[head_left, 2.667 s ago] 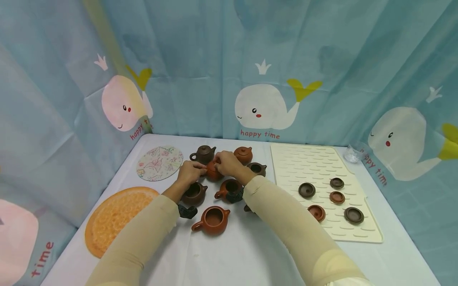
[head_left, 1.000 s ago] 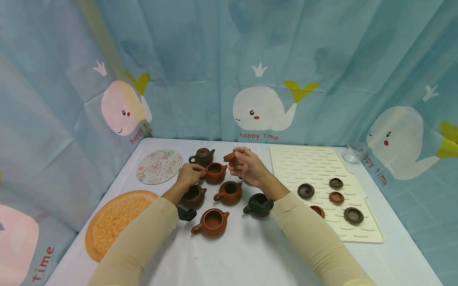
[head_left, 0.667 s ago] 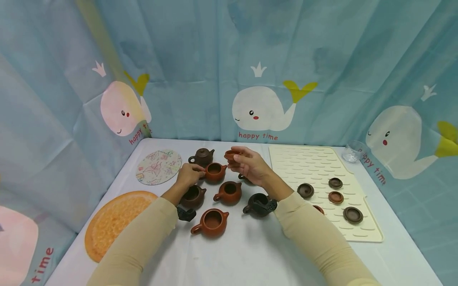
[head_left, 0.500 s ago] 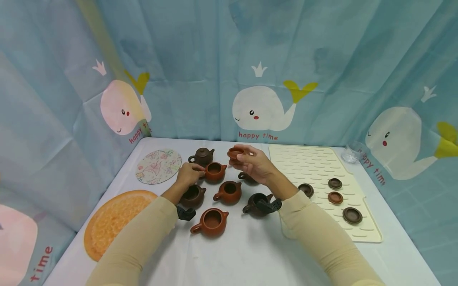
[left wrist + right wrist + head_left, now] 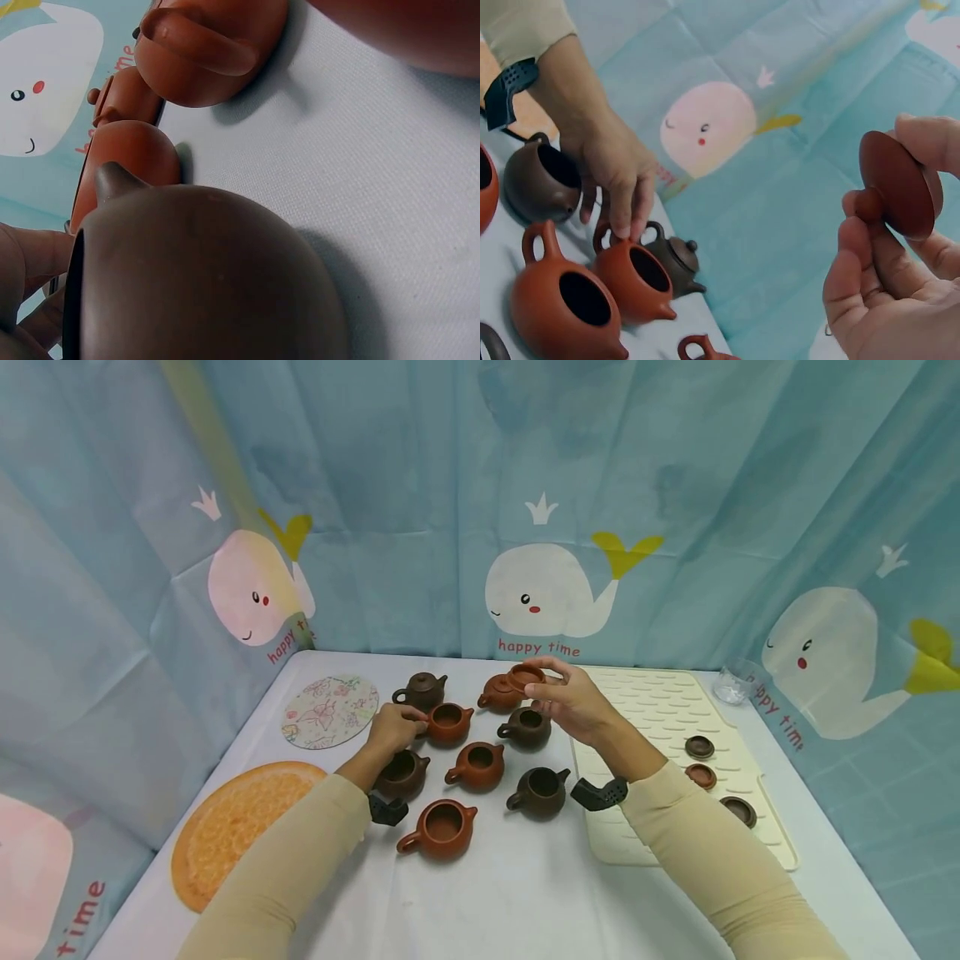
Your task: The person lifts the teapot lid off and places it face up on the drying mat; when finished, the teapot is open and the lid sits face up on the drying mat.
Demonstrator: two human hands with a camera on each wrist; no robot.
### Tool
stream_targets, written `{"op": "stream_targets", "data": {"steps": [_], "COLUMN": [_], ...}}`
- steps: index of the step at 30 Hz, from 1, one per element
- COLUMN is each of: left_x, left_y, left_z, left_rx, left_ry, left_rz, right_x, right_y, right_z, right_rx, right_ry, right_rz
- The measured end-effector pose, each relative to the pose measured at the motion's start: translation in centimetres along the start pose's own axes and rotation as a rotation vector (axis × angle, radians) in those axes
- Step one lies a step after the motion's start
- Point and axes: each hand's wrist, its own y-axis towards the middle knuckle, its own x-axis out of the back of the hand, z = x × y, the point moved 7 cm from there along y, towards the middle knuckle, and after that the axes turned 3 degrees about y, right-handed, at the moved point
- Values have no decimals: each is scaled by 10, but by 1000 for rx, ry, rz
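Observation:
My right hand [image 5: 570, 703] holds a reddish-brown teapot lid [image 5: 527, 675] above the table. Its hollow underside faces up in the head view; in the right wrist view its round knob [image 5: 869, 204] lies against my fingers. With the fingertips of my left hand [image 5: 393, 728] I pinch the handle of a lidless red teapot [image 5: 448, 724]. Behind the lid stands a lidded red teapot [image 5: 499, 693], partly covered. A lidded dark teapot [image 5: 423, 691] is just behind my left hand. Lidless dark teapots [image 5: 528, 727] and red teapots [image 5: 480, 766] stand nearby.
A cream ridged mat [image 5: 637, 689] on the right bears dark lids [image 5: 700, 747] and a red lid [image 5: 701, 776]; my right forearm covers part of it. A clear cup [image 5: 738, 682] stands behind. An orange round mat [image 5: 240, 827] and a floral round mat [image 5: 330, 712] lie left.
The lid has come off the red teapot in my right hand, been turned underside up, and moved right toward the cream mat. My left hand has stayed at the teapot's handle.

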Motion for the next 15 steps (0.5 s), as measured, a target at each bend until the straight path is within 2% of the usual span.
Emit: {"op": "stream_targets", "data": {"steps": [6, 15], "left_x": [1, 1], "left_y": [0, 0], "left_z": [-1, -2], "left_rx": [-13, -13], "left_ry": [1, 18], "left_rz": [-6, 6], "right_x": [10, 29], "right_y": [-7, -24], "right_z": [11, 32], "right_rx": [23, 35], "right_ry": [-53, -214], "right_rz": [4, -18]}}
